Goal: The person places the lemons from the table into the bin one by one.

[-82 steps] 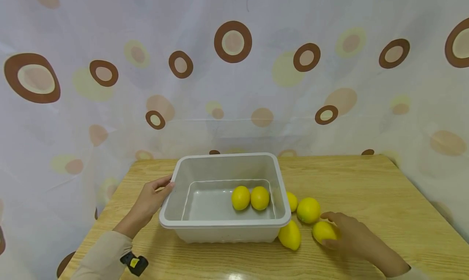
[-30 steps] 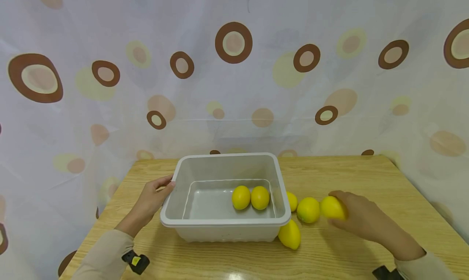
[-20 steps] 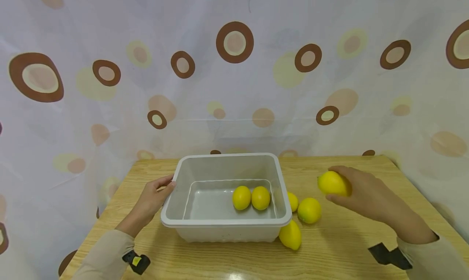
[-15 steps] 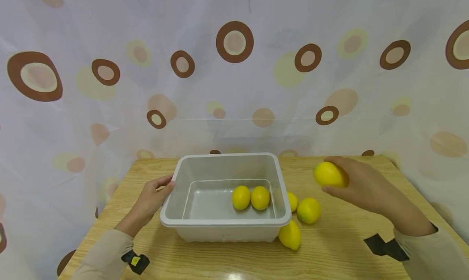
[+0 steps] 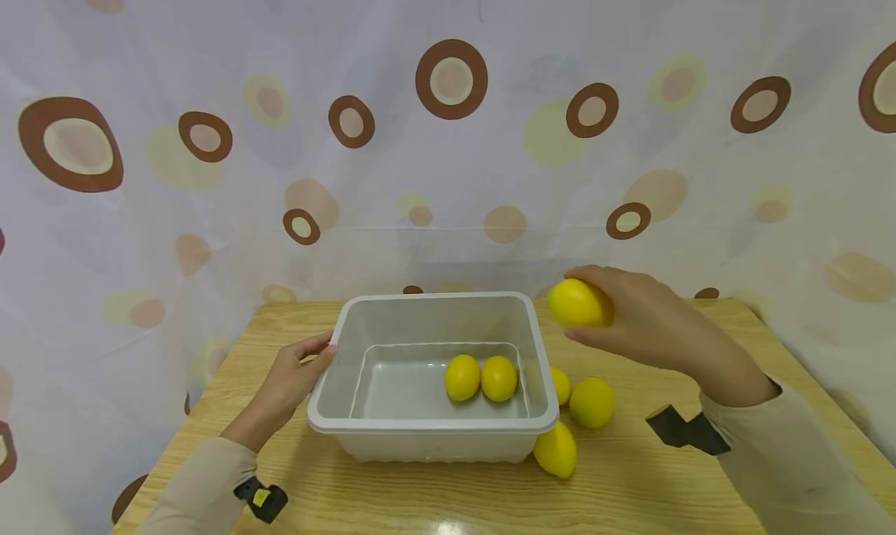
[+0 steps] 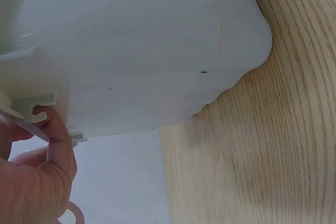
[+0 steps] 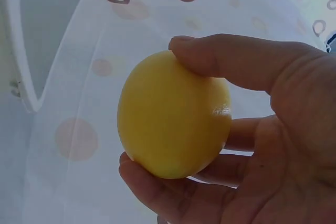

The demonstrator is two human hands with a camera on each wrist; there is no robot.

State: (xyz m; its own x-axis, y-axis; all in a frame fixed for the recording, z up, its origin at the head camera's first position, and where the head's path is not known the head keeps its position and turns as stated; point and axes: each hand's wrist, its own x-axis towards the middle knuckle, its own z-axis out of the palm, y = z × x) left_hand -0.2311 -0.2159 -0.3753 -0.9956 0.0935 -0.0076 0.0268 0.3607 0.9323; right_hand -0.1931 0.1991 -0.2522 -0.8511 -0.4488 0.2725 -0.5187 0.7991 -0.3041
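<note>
Aloft | lemon [image 5: 577, 303] | right fingers [image 7: 152, 187] | long axis roughly sideways, end leftward

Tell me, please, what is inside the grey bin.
In the grey bin, one yellow fruit and a second yellow fruit sit close together, right of the middle. The near rim hides the strip just behind it, so anything lying there cannot be seen.

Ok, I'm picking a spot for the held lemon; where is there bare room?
Free: inside the tub, left of its two lemons; on the table, right of the three loose lemons. Crowded: around the tub's right end, lemons inside and out.
</note>
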